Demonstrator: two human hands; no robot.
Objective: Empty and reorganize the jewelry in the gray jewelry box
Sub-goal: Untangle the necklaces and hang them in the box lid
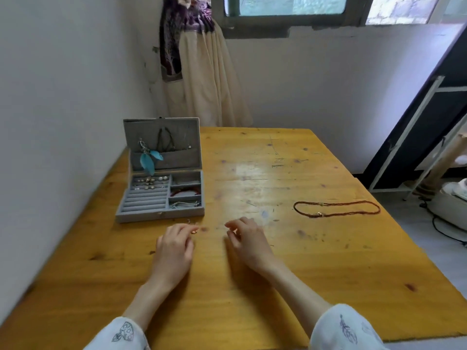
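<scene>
The gray jewelry box [141, 217] stands open at the table's left, lid upright. A turquoise feather piece [149, 160] and a dark necklace [165, 141] hang in the lid. Small earrings [151, 182] sit in the ring rows, a red bracelet [184, 192] and a silvery chain [185, 204] in the right compartments. A brown bead necklace [337, 208] lies on the table to the right. My left hand [174, 248] pinches a small gold piece [194, 231] just in front of the box. My right hand [249, 239] hovers beside it with curled fingers; whether it holds something is unclear.
The wooden table [278, 274] meets a white wall on the left. A cream and purple garment [202, 72] hangs behind the box. A dark frame and white items stand on the floor at the right, with a black cable [439, 223].
</scene>
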